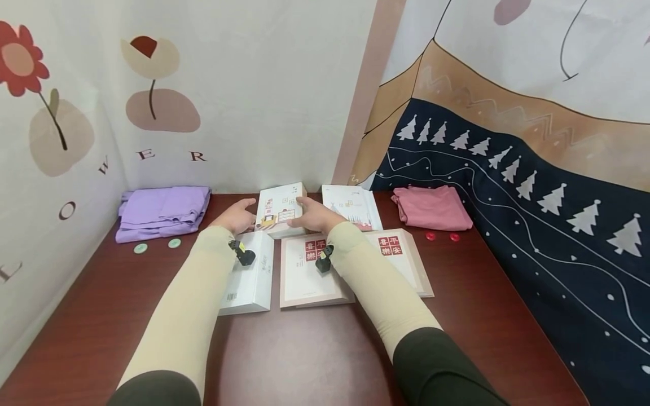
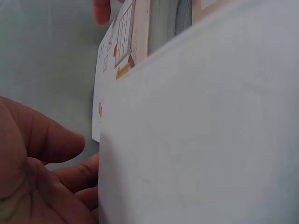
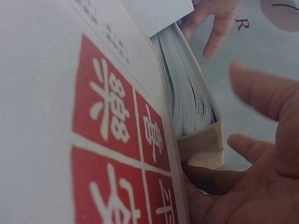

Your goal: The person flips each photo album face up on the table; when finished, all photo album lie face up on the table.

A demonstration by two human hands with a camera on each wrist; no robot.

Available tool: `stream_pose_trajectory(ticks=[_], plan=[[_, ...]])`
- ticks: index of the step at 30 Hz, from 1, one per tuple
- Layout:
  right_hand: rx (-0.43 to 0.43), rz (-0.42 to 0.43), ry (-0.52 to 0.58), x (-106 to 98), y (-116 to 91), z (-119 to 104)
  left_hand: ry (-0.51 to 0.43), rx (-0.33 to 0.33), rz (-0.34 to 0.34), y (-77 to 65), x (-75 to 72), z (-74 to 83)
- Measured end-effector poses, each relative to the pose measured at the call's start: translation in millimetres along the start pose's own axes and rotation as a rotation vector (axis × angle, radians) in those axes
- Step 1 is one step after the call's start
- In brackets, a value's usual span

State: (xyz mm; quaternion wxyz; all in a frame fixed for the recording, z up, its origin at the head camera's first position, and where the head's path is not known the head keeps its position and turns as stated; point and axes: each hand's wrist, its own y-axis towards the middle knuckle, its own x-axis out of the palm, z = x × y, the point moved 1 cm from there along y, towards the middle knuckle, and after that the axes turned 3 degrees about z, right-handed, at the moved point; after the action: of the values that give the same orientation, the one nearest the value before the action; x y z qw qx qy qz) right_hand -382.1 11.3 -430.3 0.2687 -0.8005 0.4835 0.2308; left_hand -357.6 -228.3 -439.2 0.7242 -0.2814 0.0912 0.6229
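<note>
A thick book (image 1: 276, 210) with a small illustrated cover lies flat at the back middle of the table. On its left side is my left hand (image 1: 235, 217), fingers by the book's edge and thumb (image 2: 60, 142) held off the cover. My right hand (image 1: 317, 217) is at the right side, with its thumb apart from the fingers. In the right wrist view the page block (image 3: 187, 88) shows, and that hand's lower fingers reach the book's corner; exact contact is hard to see. Just in front lie a white book with a barcode (image 1: 249, 282) and a book with red character squares (image 1: 304, 282).
Another illustrated book (image 1: 350, 203) lies at the back right, behind a second red-square book (image 1: 406, 268). Folded purple cloth (image 1: 162, 211) with green buttons (image 1: 174, 243) is at the left. Folded pink cloth (image 1: 431, 207) with red buttons (image 1: 430, 236) is at the right. Printed curtains surround the table.
</note>
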Motion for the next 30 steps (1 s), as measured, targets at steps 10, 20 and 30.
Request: stream_pose_trajectory(ticks=[10, 20, 30], plan=[[0.045, 0.030, -0.004, 1, 3, 0, 0.037, -0.044, 0.007, 9.5, -1.0, -0.9], [0.071, 0.015, 0.011, 2, 6, -2, 0.160, -0.033, -0.029, 13.2, -6.4, -3.2], [0.072, 0.010, 0.036, 1, 6, 1, 0.172, -0.025, -0.001, 9.5, -1.9, 2.4]])
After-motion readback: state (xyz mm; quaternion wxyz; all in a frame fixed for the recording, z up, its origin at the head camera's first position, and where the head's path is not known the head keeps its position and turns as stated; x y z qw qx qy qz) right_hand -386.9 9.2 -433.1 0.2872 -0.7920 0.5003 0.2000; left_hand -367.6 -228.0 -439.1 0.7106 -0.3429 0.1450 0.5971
